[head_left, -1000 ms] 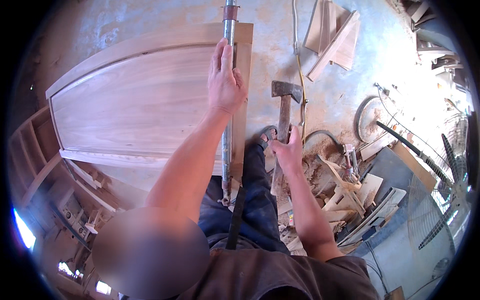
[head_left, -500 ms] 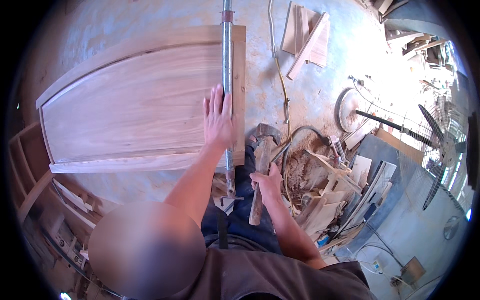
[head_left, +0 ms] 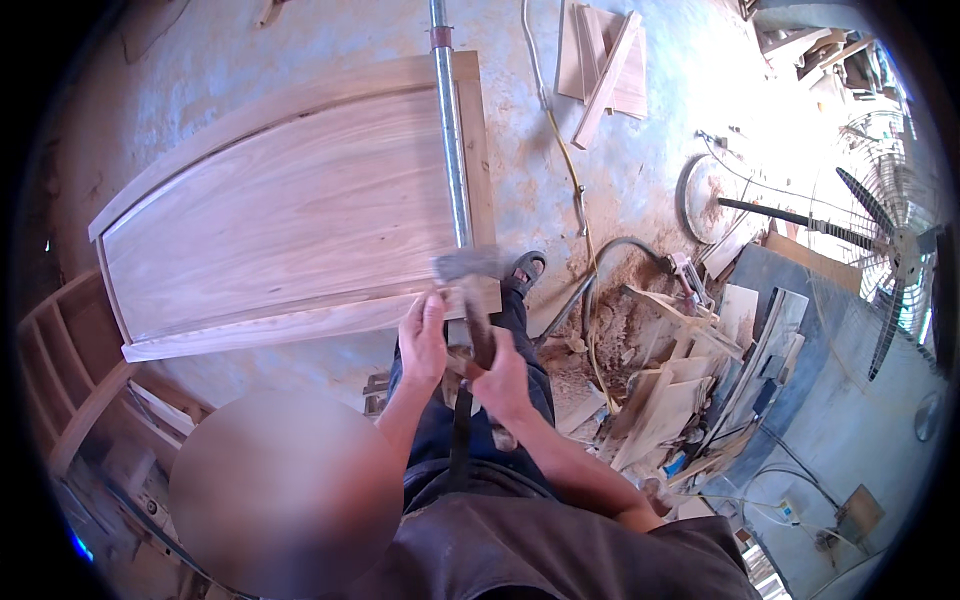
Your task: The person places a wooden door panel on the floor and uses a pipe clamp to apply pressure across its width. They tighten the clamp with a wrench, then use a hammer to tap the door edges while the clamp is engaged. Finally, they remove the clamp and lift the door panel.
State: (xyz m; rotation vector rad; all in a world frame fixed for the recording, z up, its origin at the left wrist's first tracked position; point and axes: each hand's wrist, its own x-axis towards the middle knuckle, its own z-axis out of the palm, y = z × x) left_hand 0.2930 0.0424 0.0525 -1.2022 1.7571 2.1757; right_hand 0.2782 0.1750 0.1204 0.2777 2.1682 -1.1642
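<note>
My right hand (head_left: 502, 380) is wrapped around the wooden handle of a hammer (head_left: 480, 335), whose dark head is smeared by motion. The head is over the near edge of a framed wooden panel (head_left: 280, 210), at the panel's right end. My left hand (head_left: 424, 342) is just left of the handle, fingers pointing up and seemingly holding nothing. Across the panel's right end lies a long metal bar clamp (head_left: 449, 140); its near end is hidden behind the hammer and my hands.
Thin boards (head_left: 605, 65) lie on the floor at the far right. A yellowish cord (head_left: 562, 150) and a dark hose (head_left: 590, 275) run past my foot. Offcuts and sawdust (head_left: 665, 390) are heaped to the right, near a standing fan (head_left: 900, 245). A slatted wooden frame (head_left: 60, 360) stands left.
My left hand has come off the clamp bar and moved nearer to me. The right hand has moved left with the hammer, bringing its head over the panel's edge.
</note>
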